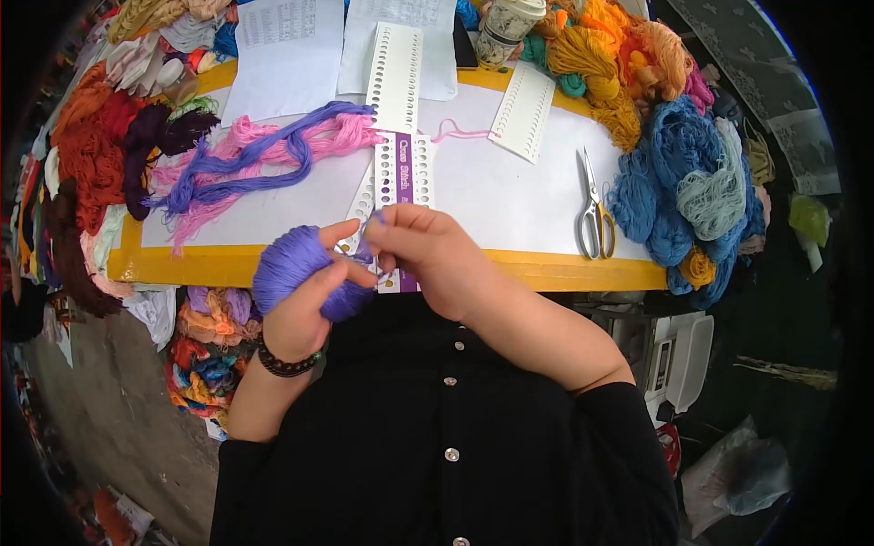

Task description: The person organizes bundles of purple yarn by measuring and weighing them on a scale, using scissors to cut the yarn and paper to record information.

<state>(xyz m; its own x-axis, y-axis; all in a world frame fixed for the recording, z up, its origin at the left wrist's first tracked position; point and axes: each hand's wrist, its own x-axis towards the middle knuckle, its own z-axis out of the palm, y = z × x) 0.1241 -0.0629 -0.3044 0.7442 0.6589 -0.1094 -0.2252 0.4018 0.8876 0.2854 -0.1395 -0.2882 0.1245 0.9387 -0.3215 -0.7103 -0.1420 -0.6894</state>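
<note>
My left hand (305,318), with a dark beaded bracelet at the wrist, is wrapped round a thick bundle of purple thread (284,266). My right hand (426,250) is closed in a pinch just beside it, on what looks like a strand of the same thread; the fingertips partly hide it. Beneath the hands lies a punched thread card with a purple band (402,173). Above it is a plain white punched card (395,77). Pink thread (350,136) and a purple hank (223,189) stretch to the left of the cards.
Scissors (594,214) lie on the right of the yellow-edged table (537,268). Another punched card (523,109) carries a pink strand. Blue hanks (683,173) and orange hanks (601,55) are heaped at right, red hanks (91,150) at left. A lidded cup (508,32) stands behind.
</note>
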